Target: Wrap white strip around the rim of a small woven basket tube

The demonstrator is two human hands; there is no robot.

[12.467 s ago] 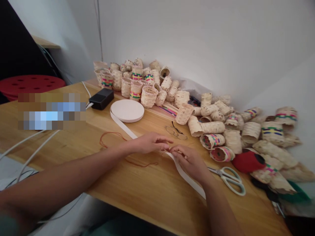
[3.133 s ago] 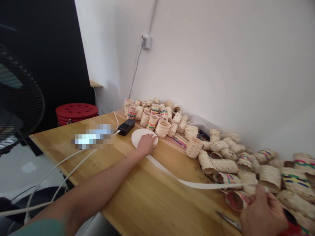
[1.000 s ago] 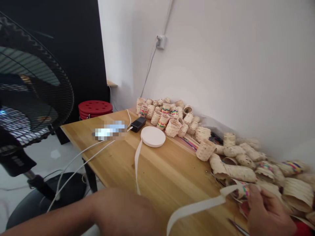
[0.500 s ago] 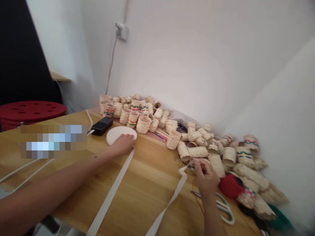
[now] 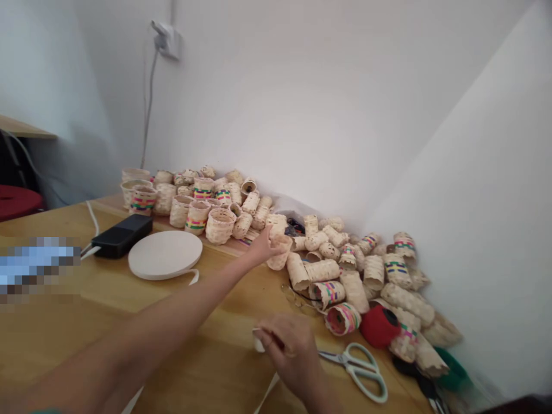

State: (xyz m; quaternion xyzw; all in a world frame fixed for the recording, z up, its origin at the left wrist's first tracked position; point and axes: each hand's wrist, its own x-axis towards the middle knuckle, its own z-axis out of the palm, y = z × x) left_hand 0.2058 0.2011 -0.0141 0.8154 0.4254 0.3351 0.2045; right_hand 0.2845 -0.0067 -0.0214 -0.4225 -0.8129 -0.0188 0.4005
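Note:
My left hand (image 5: 262,248) reaches across the table to a small plain woven basket (image 5: 281,254), fingers and thumb closed on its left side. Lower down, my right hand (image 5: 291,356) pinches the end of a white ribbon (image 5: 259,340). That ribbon trails off towards the bottom edge, partly hidden by my hand and left arm. Its flat white roll (image 5: 165,254) lies at the left, with a loose loop at its right side. Scissors (image 5: 360,371) with pale green handles rest right beside my right hand.
A long pile of woven baskets (image 5: 219,225), some with coloured bands, runs along the wall. A black box-shaped device (image 5: 123,236) with a white cable sits left of the roll. Near the right end lie a red ball-like bundle (image 5: 380,326) and something green (image 5: 451,368).
My left hand has left the ribbon roll and moved right to the basket. My right hand has come down and nearer with the ribbon end. The view has swung right.

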